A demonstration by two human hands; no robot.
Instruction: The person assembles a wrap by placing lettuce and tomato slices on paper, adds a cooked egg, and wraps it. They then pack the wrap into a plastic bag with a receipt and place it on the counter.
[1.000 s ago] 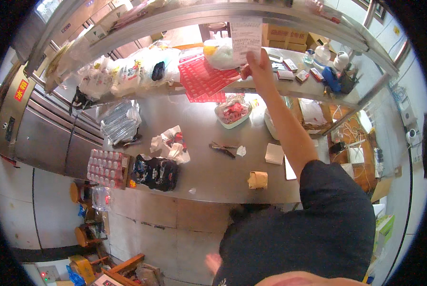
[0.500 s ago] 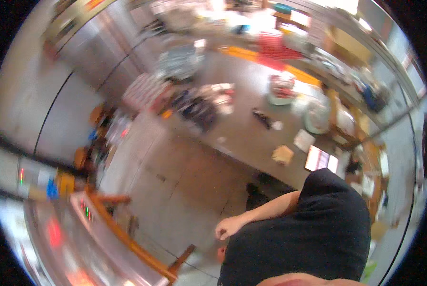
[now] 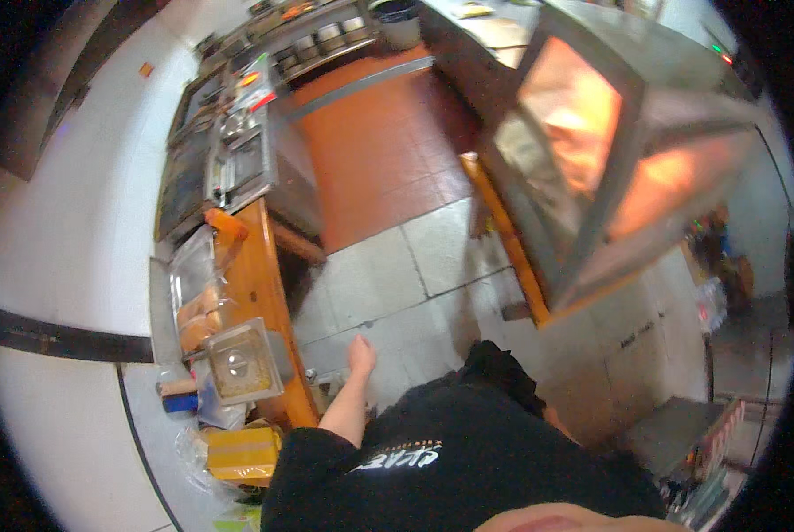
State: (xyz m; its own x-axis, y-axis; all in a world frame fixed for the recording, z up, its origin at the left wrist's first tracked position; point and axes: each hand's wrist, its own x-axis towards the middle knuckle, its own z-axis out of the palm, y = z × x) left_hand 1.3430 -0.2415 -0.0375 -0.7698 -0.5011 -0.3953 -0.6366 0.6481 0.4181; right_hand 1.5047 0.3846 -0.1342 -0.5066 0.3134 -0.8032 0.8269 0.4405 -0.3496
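Observation:
My left hand (image 3: 361,355) hangs in the air over the floor, its fingers curled closed with nothing visible in them. It is nearest to the wooden table (image 3: 277,328) on the left and touches nothing that I can see. On that table stands a steel pan with a clear lid (image 3: 242,362). Beyond the pan lie brown, bread-like pieces (image 3: 200,317) and an orange item (image 3: 226,223). Of my right arm only a sliver of forearm (image 3: 554,424) shows beside my dark shirt; the right hand is hidden.
A glass-sided cabinet with a warm glow (image 3: 614,142) stands on a wooden stand at right. Steel kitchen counters (image 3: 259,160) run along the far left. Grey tiles (image 3: 370,275) meet a reddish floor (image 3: 361,160). A taped yellow box (image 3: 242,452) sits at lower left.
The view has swung from a cluttered steel worktable to a passage between the wooden table and the glowing cabinet. My left hand now reaches forward, away from my body.

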